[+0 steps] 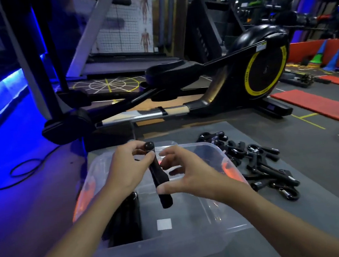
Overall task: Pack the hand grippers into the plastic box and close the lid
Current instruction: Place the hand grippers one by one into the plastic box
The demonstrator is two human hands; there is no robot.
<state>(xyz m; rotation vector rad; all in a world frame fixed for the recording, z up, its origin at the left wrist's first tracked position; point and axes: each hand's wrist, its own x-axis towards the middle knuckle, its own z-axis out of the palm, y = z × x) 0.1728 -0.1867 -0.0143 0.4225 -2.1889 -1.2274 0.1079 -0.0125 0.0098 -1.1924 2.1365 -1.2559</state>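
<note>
A clear plastic box [216, 239] stands open on the floor in front of me. Above it I hold a black hand gripper [158, 177], tilted, its round top up. My left hand [127, 169] pinches it near the top. My right hand [187, 174] touches its lower handle with thumb and spread fingers. Some black hand grippers [123, 221] lie inside the box at its left side. A pile of several more hand grippers [258, 161] lies on the grey mat to the right of the box. No lid can be made out.
A grey mat [305, 177] lies under the box and pile. A black and yellow elliptical trainer [242, 75] stands just behind. A black cable [19, 171] loops on the floor at left. Red mats [315, 102] lie at right.
</note>
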